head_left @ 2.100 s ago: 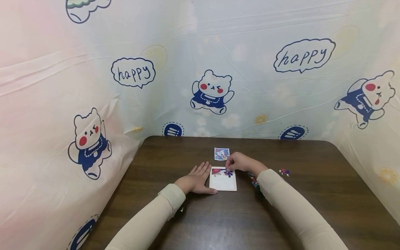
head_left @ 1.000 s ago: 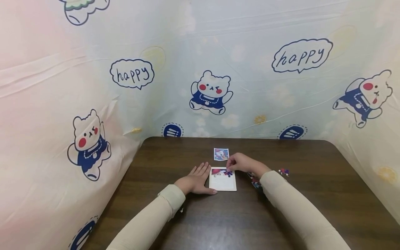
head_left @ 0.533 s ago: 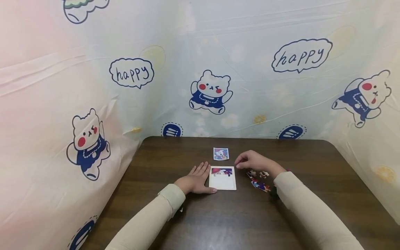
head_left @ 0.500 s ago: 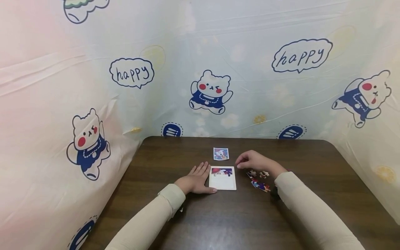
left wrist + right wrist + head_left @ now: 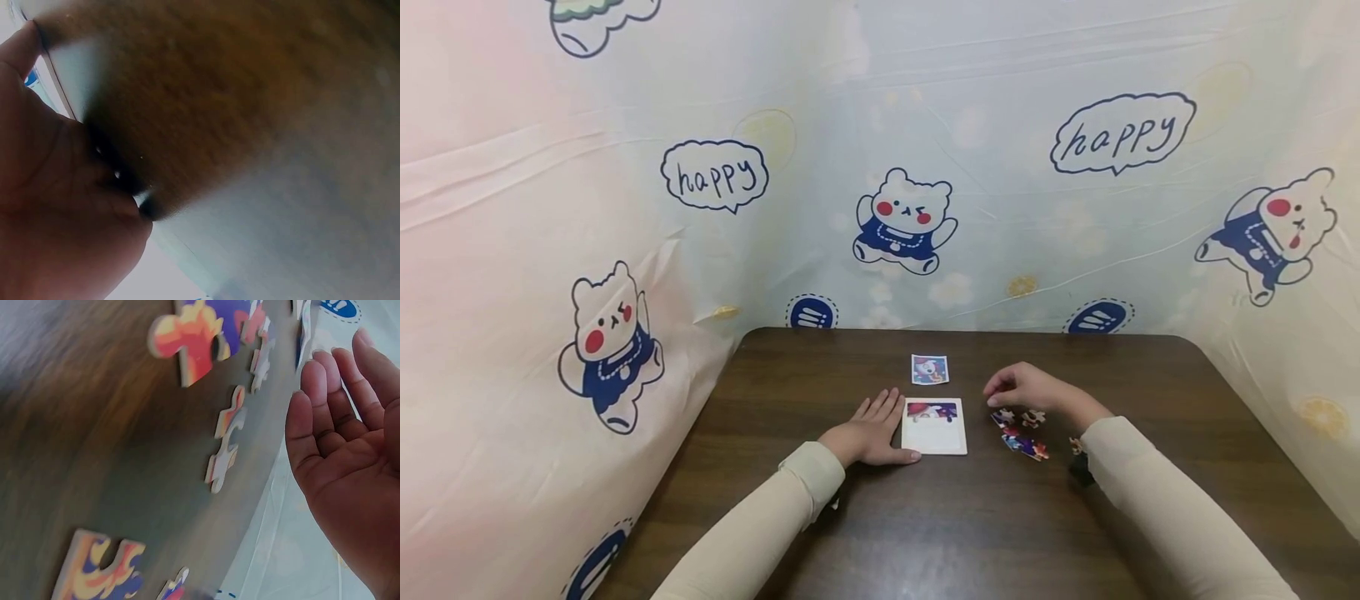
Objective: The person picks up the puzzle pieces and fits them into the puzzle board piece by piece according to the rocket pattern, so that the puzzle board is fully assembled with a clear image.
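My left hand point(image 5: 874, 432) lies spread on the table against the left edge of a white puzzle board point(image 5: 934, 442). Along the board's top runs a strip of joined puzzle pieces point(image 5: 931, 410) in red, white and purple; the lower part is bare white. My right hand point(image 5: 1026, 388) hovers right of the board, near a cluster of loose puzzle pieces point(image 5: 1026, 444). In the right wrist view its fingers are loosely bent with nothing between them. That view shows a red, yellow and purple puzzle piece point(image 5: 194, 340) and a paler puzzle piece point(image 5: 224, 440) beside the hand.
A small square picture card point(image 5: 929, 369) lies behind the board. Another loose puzzle piece point(image 5: 1076, 446) is by the right sleeve, and one more piece point(image 5: 97, 565) shows low in the right wrist view. A patterned cloth point(image 5: 1000, 183) hangs around the brown table point(image 5: 955, 533).
My right hand has left the strip of pieces on the board and moved right, toward the loose puzzle pieces, uncovering several of them. The left hand has stayed in place.
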Tool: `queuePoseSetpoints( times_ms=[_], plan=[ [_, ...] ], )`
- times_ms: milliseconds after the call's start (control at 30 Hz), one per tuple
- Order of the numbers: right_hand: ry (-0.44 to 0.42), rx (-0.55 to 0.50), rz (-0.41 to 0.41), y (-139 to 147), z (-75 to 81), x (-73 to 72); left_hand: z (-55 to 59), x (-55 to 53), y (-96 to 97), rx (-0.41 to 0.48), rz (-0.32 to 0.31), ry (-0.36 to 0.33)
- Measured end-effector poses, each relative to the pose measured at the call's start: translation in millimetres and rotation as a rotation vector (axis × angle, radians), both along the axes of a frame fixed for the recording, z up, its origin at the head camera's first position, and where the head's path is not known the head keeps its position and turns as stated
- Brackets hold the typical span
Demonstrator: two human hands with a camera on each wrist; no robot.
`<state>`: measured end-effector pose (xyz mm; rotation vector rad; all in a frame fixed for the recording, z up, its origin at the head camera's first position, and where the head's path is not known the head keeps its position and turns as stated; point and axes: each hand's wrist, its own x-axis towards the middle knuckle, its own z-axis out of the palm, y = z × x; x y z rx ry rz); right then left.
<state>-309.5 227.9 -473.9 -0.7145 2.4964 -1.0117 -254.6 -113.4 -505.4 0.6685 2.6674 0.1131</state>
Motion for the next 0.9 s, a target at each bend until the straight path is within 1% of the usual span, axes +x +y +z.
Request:
queuePoseSetpoints(
  times_ms=[167, 200, 267, 333, 400, 467, 567, 667, 800, 900],
  plan=[
    [-0.019, -0.004, 0.01, 6, -0.6, 1.9, -1.9, -2.0, -0.4, 0.003, 0.001, 0.0],
    [-0.025, -0.003, 0.012, 7, -0.8, 2.3, -4.6, -3.4, -1.1, 0.003, -0.001, 0.002],
    [-0.035, 0.001, 0.019, 8, -0.9, 3.3, -13.7, -7.8, -2.5, 0.016, -0.008, 0.016],
    [-0.042, 0.011, 0.02, 9, -2.0, 4.0, -16.1, -9.0, -3.6, 0.007, -0.007, 0.015],
    [-0.041, 0.022, 0.019, 9, -3.4, 4.5, -23.6, -12.7, -5.3, 0.008, -0.015, 0.017],
    [-0.041, 0.035, 0.013, 8, -5.1, 4.8, -26.5, -15.1, -6.4, 0.019, -0.015, 0.009],
    [-0.031, 0.053, 0.009, 8, -8.1, 5.1, -26.2, -16.3, -7.7, 0.027, -0.018, -0.009],
    [-0.01, 0.08, 0.01, 9, -11.9, 5.1, -23.5, -16.4, -8.2, 0.024, -0.021, -0.02],
    [0.023, 0.116, 0.002, 8, -15.2, 5.0, -19.4, -14.8, -8.3, 0.015, -0.025, -0.027],
    [0.04, 0.137, -0.003, 7, -16.4, 5.4, -19.5, -14.8, -7.8, 0.01, -0.026, -0.03]
  ],
)
